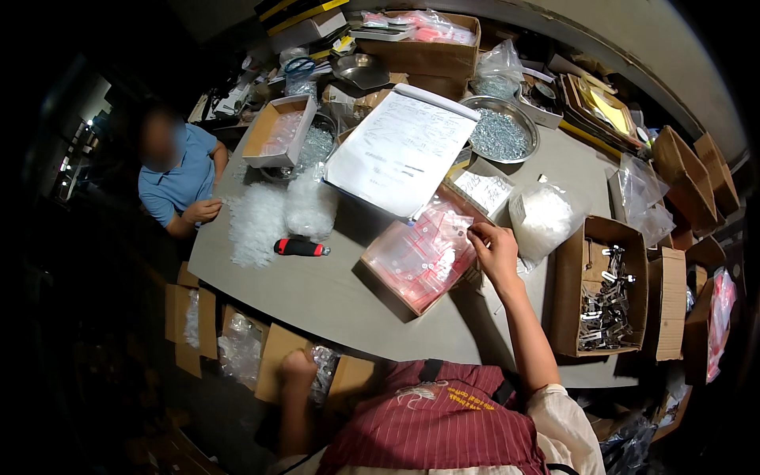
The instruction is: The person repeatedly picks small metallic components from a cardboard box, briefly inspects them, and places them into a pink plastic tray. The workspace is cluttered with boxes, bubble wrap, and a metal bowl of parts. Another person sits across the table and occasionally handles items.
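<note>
While bags (416, 257) fill the box (467, 204), handwriting (408, 127) — illegible — marks the paper (396, 154).

Table (431, 336): matt grey top, near edge bowed in view. Wall (633, 36): plain, pale beige-grey, runs behind the table's far side at upper right; dimmer toward upper left. Floor (119, 396): very dark at lower left, material cannot be told. Lighting: tabletop well lit, soft-edged shadows on it; surroundings fall off to near black. Far left: pale bright patch (96, 101), nature unclear, with small white light spots (89, 123) just beside it.
</note>
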`<state>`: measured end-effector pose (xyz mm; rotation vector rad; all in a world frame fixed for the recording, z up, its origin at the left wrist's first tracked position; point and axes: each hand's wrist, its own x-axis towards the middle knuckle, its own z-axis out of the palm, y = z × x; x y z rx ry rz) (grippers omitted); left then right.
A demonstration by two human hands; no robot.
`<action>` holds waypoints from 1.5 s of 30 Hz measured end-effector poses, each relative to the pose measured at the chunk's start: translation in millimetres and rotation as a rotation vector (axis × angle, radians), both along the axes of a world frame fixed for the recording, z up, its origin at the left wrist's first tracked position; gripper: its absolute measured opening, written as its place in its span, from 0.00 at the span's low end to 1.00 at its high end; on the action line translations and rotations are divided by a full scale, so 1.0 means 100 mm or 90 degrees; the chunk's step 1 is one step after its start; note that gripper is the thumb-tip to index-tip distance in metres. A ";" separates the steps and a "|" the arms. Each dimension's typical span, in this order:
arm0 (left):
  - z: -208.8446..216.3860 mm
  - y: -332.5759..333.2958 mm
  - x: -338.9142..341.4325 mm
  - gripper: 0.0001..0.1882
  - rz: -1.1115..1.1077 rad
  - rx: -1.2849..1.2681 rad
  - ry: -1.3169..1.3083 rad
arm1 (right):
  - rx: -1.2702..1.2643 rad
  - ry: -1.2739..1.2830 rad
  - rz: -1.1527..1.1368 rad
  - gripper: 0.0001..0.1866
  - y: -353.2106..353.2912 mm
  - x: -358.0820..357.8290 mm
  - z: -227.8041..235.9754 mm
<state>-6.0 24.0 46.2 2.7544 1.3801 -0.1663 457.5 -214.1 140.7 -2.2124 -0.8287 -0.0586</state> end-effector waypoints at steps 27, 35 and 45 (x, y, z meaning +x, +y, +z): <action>1.05 -1.49 2.42 0.07 -0.378 -0.527 -0.503 | -0.253 0.032 -0.133 0.10 -1.44 -0.65 -0.52; 1.15 -1.66 2.43 0.04 -0.430 -0.449 -0.460 | -0.199 0.000 -0.089 0.09 -1.20 -0.68 -0.56; 1.00 -1.73 2.55 0.13 -0.511 -0.415 -0.571 | -0.158 -0.036 -0.014 0.09 -1.37 -0.63 -0.28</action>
